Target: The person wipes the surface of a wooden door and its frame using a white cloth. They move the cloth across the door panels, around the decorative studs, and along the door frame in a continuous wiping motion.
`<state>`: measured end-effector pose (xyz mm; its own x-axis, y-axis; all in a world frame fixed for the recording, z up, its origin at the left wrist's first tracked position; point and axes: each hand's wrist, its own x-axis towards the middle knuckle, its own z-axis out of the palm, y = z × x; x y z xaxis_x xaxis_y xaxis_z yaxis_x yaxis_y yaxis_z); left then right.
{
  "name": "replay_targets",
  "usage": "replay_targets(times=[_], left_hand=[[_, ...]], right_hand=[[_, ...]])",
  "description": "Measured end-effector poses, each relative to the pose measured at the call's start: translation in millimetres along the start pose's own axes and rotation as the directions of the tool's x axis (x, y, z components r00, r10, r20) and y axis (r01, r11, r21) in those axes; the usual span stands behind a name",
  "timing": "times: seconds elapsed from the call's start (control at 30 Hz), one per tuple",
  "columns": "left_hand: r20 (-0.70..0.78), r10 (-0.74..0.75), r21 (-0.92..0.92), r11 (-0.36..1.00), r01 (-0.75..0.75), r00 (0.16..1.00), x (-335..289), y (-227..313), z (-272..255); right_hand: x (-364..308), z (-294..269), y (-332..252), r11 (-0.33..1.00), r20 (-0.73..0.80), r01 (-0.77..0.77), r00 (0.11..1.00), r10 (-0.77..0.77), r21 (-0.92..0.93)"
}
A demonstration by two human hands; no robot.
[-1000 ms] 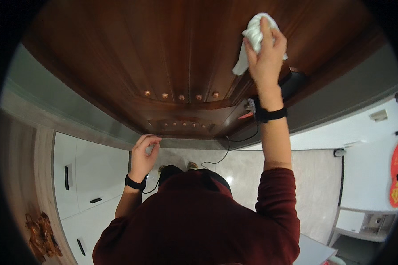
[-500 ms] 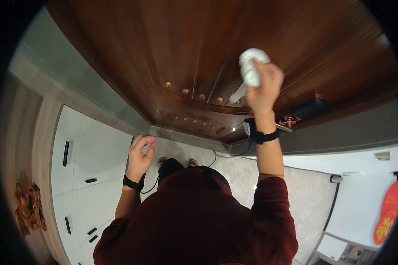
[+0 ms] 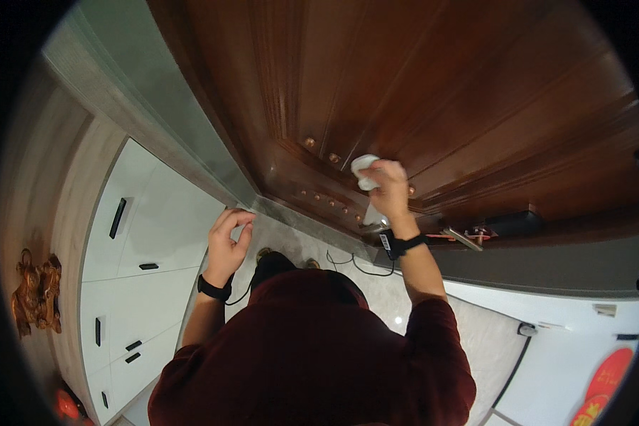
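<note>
Head view. The right hand (image 3: 389,186) is closed on a white cloth (image 3: 366,170), thumb and fingers bunching it into a pad; the exact finger placement is blurred. The cloth is at the face of a brown door (image 3: 433,92), in line with the row of copper-coloured studs (image 3: 334,157). Part of it hangs loose below the palm, toward the wrist. Whether the whole pad touches the door cannot be told from this angle.

The left hand (image 3: 227,238) is empty — fingers loosely curled, thumb apart — and is held near the white cabinet (image 3: 167,227), clear of the door.

Handling assessment: the cloth appears light, soft and limp, with no evident risk of breakage. It should fold readily and give no stiffness of its own, so the best hold is judged to be the bunched middle, with the fingers spread behind it and the loose end gathered in. A pinch at one corner would likely let it sag. The door looks smooth and somewhat glossy, so the cloth should slide easily, though the raised studs may snag it.

Also noted: a metal door handle (image 3: 463,240) beyond the right wrist — and a dark cable (image 3: 366,272) looping below it.
</note>
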<state>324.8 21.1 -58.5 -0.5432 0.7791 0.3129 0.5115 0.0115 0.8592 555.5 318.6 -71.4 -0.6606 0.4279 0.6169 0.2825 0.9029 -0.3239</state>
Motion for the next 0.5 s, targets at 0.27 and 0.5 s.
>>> replay_targets(times=[0.27,0.5], left_hand=[[-0.031,0.001,0.016,1.0,-0.001,1.0,27.6,-10.8,-19.3],[-0.089,0.039,0.015,0.999,-0.038,0.995,54.2,-25.3,-57.9]], right_hand=[[111.9,-81.1,-24.9,0.971,-0.655,-0.03,0.744,-0.136,-0.236],[82.7,74.5,-31.7,0.935,0.068,0.155,0.988,-0.141,-0.32]])
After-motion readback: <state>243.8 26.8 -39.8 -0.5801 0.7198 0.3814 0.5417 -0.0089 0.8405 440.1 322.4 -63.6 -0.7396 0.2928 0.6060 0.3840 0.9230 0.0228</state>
